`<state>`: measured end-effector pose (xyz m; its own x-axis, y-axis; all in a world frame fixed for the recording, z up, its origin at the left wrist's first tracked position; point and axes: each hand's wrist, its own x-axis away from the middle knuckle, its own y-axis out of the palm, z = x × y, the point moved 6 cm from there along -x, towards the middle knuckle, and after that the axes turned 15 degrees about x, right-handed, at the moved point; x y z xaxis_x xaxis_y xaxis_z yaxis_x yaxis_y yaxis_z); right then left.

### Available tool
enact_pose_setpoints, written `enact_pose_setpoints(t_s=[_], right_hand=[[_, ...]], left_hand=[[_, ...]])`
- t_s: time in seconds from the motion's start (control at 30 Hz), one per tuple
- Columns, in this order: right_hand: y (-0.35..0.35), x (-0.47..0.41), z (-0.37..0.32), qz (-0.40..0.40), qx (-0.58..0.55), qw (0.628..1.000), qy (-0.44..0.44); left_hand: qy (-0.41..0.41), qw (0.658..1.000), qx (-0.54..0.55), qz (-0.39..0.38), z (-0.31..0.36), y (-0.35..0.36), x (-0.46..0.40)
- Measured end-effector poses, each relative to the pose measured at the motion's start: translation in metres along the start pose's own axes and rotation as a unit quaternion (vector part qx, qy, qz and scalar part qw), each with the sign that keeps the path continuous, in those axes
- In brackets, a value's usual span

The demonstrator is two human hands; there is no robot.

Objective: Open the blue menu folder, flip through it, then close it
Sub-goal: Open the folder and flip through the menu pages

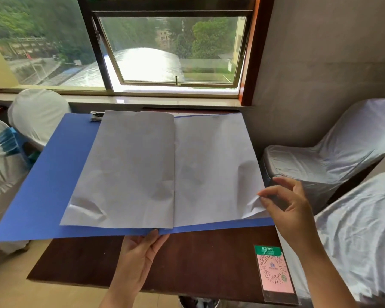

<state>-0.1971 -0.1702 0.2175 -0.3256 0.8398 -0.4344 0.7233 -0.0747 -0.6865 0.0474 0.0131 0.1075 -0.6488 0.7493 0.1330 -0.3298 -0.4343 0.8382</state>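
Left hand (140, 252) is gripping the near edge of the blue menu folder (47, 174) at the spine, thumb on top. Right hand (287, 205) is pinching the crumpled lower corner of the right-hand page (216, 170). Folder is lying open, part on the dark wooden table (187, 258), overhanging left. Opening done; flipping seemingly underway; closing left. Pages: thin, creased, matte. Cover: stiff, smooth; metal clip (96, 116) at far edge.

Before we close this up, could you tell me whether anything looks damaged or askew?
Yes: the papers in the open blue folder are creased, with the lower right corner crumpled where the right hand lifts it.
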Motion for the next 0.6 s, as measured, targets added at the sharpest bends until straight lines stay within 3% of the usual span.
enact_pose_setpoints(t_s=[0.07, 0.1, 0.13, 0.2, 0.23, 0.3, 0.33, 0.37, 0.43, 0.47, 0.53, 0.6], right_hand=[[-0.001, 0.001, -0.012, 0.007, -0.096, 0.995, -0.019], [0.003, 0.002, -0.015, -0.018, -0.218, 0.976, 0.005], [0.011, 0.003, -0.018, -0.064, -0.380, 0.921, 0.050], [0.029, 0.007, -0.024, -0.133, -0.619, 0.762, 0.138], [0.034, 0.008, -0.027, -0.143, -0.667, 0.713, 0.162], [0.043, 0.011, -0.031, -0.149, -0.701, 0.673, 0.185], [0.048, 0.013, -0.033, -0.154, -0.696, 0.676, 0.188], [0.053, 0.014, -0.037, -0.163, -0.648, 0.719, 0.190], [0.058, 0.017, -0.050, -0.158, -0.477, 0.849, 0.164], [0.059, 0.018, -0.062, -0.157, -0.404, 0.891, 0.135], [0.066, 0.029, -0.095, -0.180, -0.290, 0.940, 0.004], [0.079, 0.046, -0.123, -0.199, -0.153, 0.960, -0.127]], left_hand=[[-0.002, 1.000, 0.003, 0.004, 0.000, -0.001, 0.000], [-0.002, 1.000, 0.003, 0.002, 0.001, -0.001, 0.000], [-0.002, 1.000, 0.002, -0.001, 0.001, -0.001, 0.000], [0.000, 1.000, 0.003, 0.002, 0.001, -0.002, 0.001], [0.000, 1.000, 0.005, 0.003, 0.002, -0.003, 0.001], [0.001, 1.000, 0.005, 0.002, 0.003, -0.004, 0.001], [0.001, 1.000, 0.004, 0.002, 0.003, -0.004, 0.001], [0.000, 1.000, 0.005, 0.003, 0.003, -0.004, 0.001], [0.001, 1.000, 0.006, -0.002, 0.003, -0.002, 0.002], [0.002, 1.000, 0.004, -0.009, 0.002, 0.000, 0.002], [0.004, 1.000, -0.004, -0.029, -0.001, 0.005, 0.003], [0.003, 0.999, -0.014, -0.032, -0.003, 0.007, 0.003]])
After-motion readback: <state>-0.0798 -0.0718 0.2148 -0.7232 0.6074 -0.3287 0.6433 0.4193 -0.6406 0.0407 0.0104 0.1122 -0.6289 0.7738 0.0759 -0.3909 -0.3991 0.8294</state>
